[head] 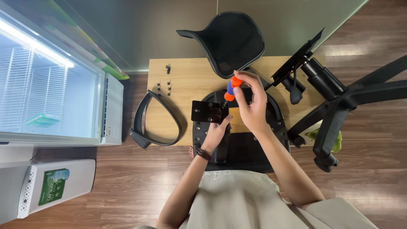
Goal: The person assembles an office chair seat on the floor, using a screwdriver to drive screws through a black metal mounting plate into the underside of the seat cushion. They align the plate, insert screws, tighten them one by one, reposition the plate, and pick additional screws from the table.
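The right hand (pixel 251 104) was closed around the orange-and-blue handle of a screwdriver (pixel 231 88), held upright with its tip pointing down toward a black metal bracket (pixel 209 111). The left hand (pixel 217 133) gripped that bracket from below, thumb and fingers pinching its right edge; a dark beaded bracelet (pixel 203 154) circled the left wrist. The bracket sat above the upturned black seat pan (pixel 241 146), which lay across the near edge of a low wooden table (pixel 186 80). On the table, a mesh chair back (pixel 232 42) rested at the far side, a curved black armrest (pixel 154 121) lay to the left, and several small black screws (pixel 165 86) stood in a loose group near the far left corner. A wheeled chair base (pixel 339 110) with its gas cylinder lay tipped over at the right, partly on the wooden floor (pixel 127 178).
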